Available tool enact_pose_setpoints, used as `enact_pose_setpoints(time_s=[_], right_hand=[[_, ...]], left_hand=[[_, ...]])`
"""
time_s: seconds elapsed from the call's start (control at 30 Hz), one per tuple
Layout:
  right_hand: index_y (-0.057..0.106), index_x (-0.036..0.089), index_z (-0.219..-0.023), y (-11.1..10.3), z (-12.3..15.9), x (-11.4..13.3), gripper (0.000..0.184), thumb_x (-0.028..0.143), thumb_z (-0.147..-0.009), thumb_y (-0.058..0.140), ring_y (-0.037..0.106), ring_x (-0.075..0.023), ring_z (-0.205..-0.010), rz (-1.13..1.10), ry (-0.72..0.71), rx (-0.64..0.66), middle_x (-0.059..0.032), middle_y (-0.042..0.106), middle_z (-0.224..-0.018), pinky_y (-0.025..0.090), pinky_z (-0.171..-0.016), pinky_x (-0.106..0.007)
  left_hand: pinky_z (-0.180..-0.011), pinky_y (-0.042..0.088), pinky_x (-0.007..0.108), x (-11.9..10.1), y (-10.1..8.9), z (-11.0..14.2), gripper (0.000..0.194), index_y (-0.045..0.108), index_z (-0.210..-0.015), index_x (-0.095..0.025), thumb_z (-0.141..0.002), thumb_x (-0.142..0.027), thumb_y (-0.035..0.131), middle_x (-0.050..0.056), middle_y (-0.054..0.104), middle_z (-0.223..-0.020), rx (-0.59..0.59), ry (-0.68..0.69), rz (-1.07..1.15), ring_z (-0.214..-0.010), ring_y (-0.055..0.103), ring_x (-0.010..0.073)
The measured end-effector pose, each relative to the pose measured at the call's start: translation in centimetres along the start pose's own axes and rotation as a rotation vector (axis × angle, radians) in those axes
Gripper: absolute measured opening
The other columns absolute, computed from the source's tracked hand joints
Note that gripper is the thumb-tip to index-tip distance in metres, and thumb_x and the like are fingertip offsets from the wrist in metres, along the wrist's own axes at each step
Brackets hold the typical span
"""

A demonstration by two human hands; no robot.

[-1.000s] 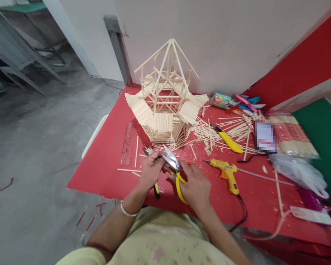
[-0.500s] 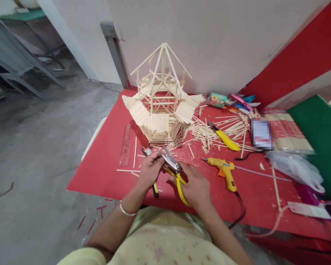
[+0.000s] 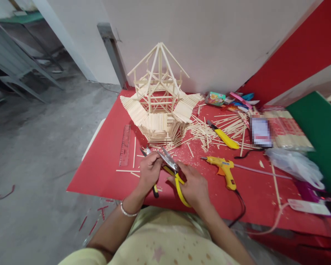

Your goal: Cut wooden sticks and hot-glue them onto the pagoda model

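My right hand [image 3: 194,186] is closed round the yellow handles of a pair of scissors [image 3: 179,187], whose metal blades are parted and point up and left. My left hand [image 3: 150,171] has its fingers pinched together beside the blade tips. What they hold, if anything, is hidden. Under that hand lies a tool with black-and-yellow handles [image 3: 155,190], mostly covered. Beyond both hands stands a model building [image 3: 158,106] of thin wooden sticks, with an open pointed roof frame and slatted sides. A clear ruler [image 3: 125,145] and a few loose sticks [image 3: 134,152] lie to the left.
Right of the model are a pile of sticks [image 3: 205,134], a yellow utility knife [image 3: 226,138] and a yellow glue gun [image 3: 223,169] with its cord. Farther right lie a plastic bag [image 3: 296,167] and stick packs [image 3: 291,130]. A wall [image 3: 198,40] rises behind the red tabletop [image 3: 99,176].
The view has shifted slightly. Both hands stay close together, with the scissors still in my right hand and their blades still parted.
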State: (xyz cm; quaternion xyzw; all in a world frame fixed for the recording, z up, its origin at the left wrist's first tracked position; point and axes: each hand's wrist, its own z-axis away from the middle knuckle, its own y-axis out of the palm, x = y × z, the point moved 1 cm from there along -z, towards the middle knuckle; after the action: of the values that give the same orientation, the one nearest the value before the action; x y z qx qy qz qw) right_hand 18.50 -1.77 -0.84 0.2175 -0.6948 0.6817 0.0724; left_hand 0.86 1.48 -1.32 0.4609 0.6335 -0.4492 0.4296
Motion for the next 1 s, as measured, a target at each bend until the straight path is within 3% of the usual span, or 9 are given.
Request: enact_pose_setpoints(time_s=[0.37, 0.5, 1.0], right_hand=[[0.061, 0.025, -0.124, 0.61, 0.12, 0.14, 0.039, 0.048, -0.094, 0.052, 0.067, -0.0180, -0.082, -0.068, 0.003, 0.021, -0.0040, 0.073, -0.095, 0.039, -0.067, -0.025], [0.057, 0.025, -0.129, 0.79, -0.10, 0.12, 0.044, 0.049, -0.092, 0.055, 0.065, -0.0202, -0.093, 0.017, -0.012, -0.016, -0.0058, 0.071, -0.105, 0.040, -0.070, -0.026], [0.056, 0.025, -0.129, 0.24, -0.19, 0.43, 0.043, 0.047, -0.092, 0.055, 0.064, -0.0196, -0.094, 0.064, -0.006, 0.002, -0.0047, 0.069, -0.106, 0.041, -0.074, -0.027]], left_hand=[[-0.060, 0.046, 0.026, 0.27, 0.24, 0.35, 0.021, 0.068, -0.074, -0.020, -0.090, -0.026, 0.057, 0.002, 0.061, -0.068, -0.020, -0.071, 0.073, -0.063, 0.057, 0.0154], [-0.061, 0.047, 0.024, 0.30, 0.38, 0.37, 0.022, 0.066, -0.072, -0.018, -0.090, -0.023, 0.055, 0.000, 0.061, -0.067, -0.048, -0.102, 0.073, -0.062, 0.058, 0.0140], [-0.063, 0.043, 0.024, -0.02, 0.13, 0.29, 0.026, 0.059, -0.066, -0.018, -0.091, -0.015, 0.050, 0.000, 0.057, -0.067, -0.028, -0.002, -0.061, -0.064, 0.055, 0.0133]])
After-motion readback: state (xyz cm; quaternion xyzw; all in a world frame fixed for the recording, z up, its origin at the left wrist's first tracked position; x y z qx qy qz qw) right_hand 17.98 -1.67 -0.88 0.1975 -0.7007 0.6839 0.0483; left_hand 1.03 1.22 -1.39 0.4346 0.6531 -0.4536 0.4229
